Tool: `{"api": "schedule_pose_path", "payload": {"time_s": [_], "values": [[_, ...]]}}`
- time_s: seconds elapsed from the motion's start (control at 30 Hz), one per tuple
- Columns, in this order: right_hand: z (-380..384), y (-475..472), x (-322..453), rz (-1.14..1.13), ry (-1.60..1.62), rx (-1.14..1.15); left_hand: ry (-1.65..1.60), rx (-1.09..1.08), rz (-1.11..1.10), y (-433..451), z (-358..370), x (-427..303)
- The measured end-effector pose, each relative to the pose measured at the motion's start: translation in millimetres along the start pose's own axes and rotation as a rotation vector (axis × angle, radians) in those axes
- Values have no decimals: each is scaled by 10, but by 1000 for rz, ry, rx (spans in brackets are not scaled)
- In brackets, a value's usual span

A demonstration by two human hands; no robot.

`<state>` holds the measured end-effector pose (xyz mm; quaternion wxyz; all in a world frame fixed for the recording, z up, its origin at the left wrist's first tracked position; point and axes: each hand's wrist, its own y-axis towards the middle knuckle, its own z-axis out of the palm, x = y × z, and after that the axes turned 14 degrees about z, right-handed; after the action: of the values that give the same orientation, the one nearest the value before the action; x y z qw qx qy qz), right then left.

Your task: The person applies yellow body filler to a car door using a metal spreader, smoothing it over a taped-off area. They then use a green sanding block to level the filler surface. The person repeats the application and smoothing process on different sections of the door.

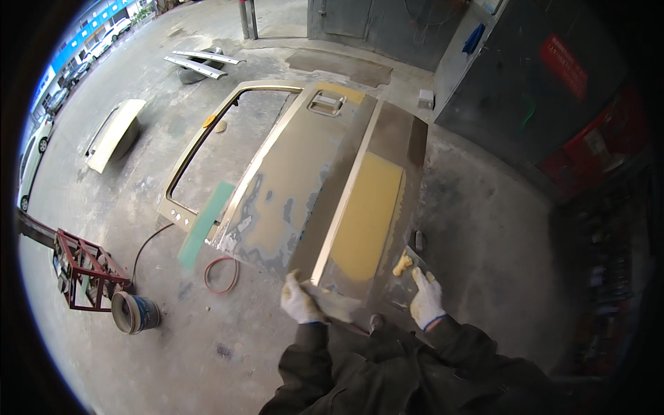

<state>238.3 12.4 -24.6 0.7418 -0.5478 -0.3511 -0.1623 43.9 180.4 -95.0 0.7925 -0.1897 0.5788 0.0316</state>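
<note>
A car door panel (290, 181) with an open window frame lies before me, its surface patched with yellowish body filler (368, 218) and grey sanded spots. My left hand (301, 301), in a white work glove, grips a flat, blurred spreader (337, 305) near the door's lower end. In my right hand (427, 298), also gloved, is a thin dark mixing plate (394, 296) bearing a lump of yellow filler (402, 263). The plate is close to the door's right lower corner. A long green strip (206, 225) lies across the corner of the window frame.
A paint bucket (136, 313) and a red metal rack (91, 270) stand at the lower left. A red hose (222, 275) loops on the floor. Farther off are a pale body panel (116, 132) and metal strips (199, 66) on tyres. Dark metal doors (519, 98) rise at the right.
</note>
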Motion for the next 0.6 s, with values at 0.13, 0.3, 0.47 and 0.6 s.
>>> {"api": "schedule_pose_path", "payload": {"time_s": [0.13,0.3,0.47,0.6], "values": [[-259,86,-79,24,-41,33,189,96,177,-1033,434,58],[-666,3,64,948,514,1120,258,130,267,-1747,526,119],[-939,39,-119,552,311,581,223,87,433,-2085,360,117],[-1043,479,-705,140,-142,145,288,137,509,-2281,58,1]]}}
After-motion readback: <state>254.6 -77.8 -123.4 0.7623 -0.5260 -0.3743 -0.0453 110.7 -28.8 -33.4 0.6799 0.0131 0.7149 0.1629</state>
